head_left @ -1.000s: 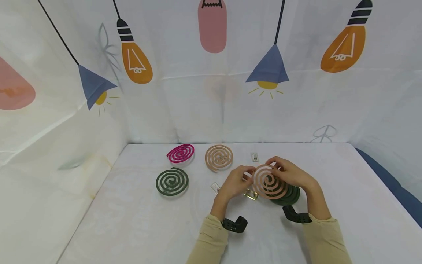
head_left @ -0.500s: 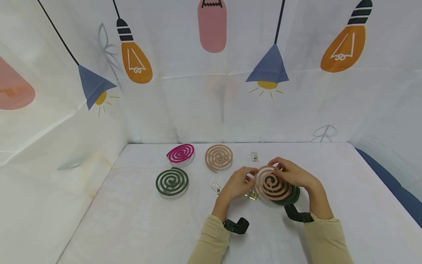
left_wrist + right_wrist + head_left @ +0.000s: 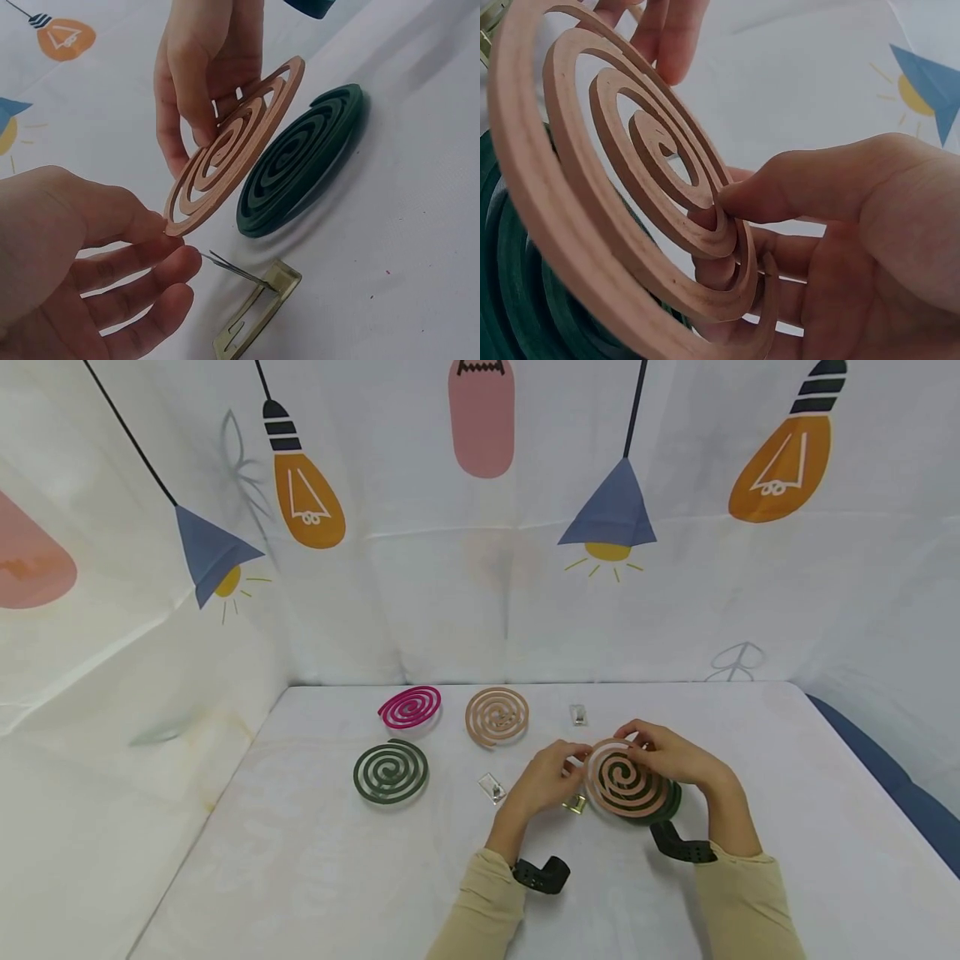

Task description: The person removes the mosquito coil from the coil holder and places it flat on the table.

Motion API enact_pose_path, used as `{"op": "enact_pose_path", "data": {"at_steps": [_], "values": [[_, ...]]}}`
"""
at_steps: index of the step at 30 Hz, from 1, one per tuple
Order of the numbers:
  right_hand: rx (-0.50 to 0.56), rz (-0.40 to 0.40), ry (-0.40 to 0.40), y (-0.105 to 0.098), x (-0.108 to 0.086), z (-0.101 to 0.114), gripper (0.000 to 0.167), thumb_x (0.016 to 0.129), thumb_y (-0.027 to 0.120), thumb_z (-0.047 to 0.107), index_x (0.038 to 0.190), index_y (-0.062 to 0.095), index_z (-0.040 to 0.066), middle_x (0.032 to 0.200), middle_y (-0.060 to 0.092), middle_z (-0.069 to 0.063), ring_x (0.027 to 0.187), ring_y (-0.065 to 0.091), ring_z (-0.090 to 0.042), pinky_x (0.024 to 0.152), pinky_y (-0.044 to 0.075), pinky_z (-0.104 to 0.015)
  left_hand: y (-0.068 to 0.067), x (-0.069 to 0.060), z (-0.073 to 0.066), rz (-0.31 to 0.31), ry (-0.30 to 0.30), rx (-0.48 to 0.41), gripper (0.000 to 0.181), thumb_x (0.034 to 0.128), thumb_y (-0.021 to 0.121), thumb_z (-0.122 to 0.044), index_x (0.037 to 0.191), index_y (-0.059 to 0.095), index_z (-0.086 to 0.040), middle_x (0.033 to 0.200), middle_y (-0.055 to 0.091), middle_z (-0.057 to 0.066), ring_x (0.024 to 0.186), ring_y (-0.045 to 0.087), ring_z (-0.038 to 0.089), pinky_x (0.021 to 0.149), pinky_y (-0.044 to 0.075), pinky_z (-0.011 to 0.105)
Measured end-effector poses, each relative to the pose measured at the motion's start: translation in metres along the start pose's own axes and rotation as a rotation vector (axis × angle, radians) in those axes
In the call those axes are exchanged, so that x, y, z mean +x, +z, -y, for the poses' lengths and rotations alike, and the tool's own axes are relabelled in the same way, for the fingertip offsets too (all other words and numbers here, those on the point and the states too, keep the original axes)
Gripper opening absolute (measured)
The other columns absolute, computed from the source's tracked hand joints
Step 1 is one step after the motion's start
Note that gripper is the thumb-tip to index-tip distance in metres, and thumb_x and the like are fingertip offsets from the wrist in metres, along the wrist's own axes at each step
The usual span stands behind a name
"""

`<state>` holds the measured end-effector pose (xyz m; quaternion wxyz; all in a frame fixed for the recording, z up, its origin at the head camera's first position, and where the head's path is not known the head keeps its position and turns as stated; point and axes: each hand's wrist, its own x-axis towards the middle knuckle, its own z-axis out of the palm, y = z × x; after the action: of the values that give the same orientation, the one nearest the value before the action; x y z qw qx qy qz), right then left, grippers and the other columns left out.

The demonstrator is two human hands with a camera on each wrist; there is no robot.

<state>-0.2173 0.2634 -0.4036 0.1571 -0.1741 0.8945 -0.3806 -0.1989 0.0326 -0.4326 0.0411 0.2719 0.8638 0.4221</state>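
We hold a pinkish-tan flat spiral coil [image 3: 639, 136] tilted above the white tabletop [image 3: 375, 877]: our left hand [image 3: 547, 774] pinches its edge, our right hand [image 3: 675, 757] grips its turns between thumb and fingers. A dark green spiral coil [image 3: 286, 157] and gold-coloured metal stand [image 3: 280, 280] sit near.

Flat spiral coil [image 3: 219, 156], matt peach-tan, its several turns separated by open gaps and wound about a free inner end. The coil stands tilted above the bench [image 3: 420, 868], right of its middle. The left hand [image 3: 549, 774] pinches the rim with thumb and finger; the right hand [image 3: 671, 756] grips it farther round, thumb on one face, fingers behind.
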Motion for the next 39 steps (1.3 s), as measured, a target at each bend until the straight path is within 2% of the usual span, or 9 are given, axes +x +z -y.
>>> {"op": "enact_pose_path", "data": {"at_steps": [10,23,30,39], "values": [[0.005,0.026,0.035,-0.001,-0.002,-0.002,0.027,0.097,0.05,0.018,0.121,0.051,0.005,0.093,0.06,-0.013,0.078,0.057,-0.02,0.066,0.048,-0.032,0.006,0.001,0.002,-0.013,0.018,0.046,0.03,0.0921,0.055,-0.011,0.121,0.063,-0.008,0.109,0.065,0.01,0.089,0.066,0.011,0.074,0.048,0.012],[0.006,0.064,0.049,-0.004,-0.006,-0.008,0.029,0.098,0.048,0.019,0.122,0.051,0.003,0.101,0.058,-0.016,0.083,0.059,-0.019,0.069,0.049,-0.031,0.014,0.003,-0.002,0.007,-0.012,0.051,0.033,0.0939,0.052,-0.014,0.125,0.061,-0.009,0.109,0.063,0.01,0.089,0.064,0.011,0.072,0.047,0.012],[0.008,0.051,0.099,-0.004,-0.006,-0.013,0.027,0.097,0.049,0.018,0.121,0.053,0.004,0.099,0.058,-0.015,0.08,0.058,-0.019,0.069,0.048,-0.031,0.015,0.002,-0.005,0.019,-0.019,0.044,0.036,0.0916,0.054,-0.011,0.127,0.06,-0.008,0.111,0.063,0.011,0.09,0.064,0.011,0.07,0.046,0.012],[0.001,0.054,0.121,-0.007,-0.011,-0.012,0.028,0.096,0.05,0.017,0.12,0.053,0.003,0.099,0.058,-0.015,0.078,0.058,-0.019,0.068,0.048,-0.032,0.017,0.002,-0.007,0.018,-0.02,0.066,0.034,0.0939,0.053,-0.015,0.126,0.06,-0.01,0.11,0.065,0.007,0.089,0.063,0.009,0.07,0.046,0.012]]}}
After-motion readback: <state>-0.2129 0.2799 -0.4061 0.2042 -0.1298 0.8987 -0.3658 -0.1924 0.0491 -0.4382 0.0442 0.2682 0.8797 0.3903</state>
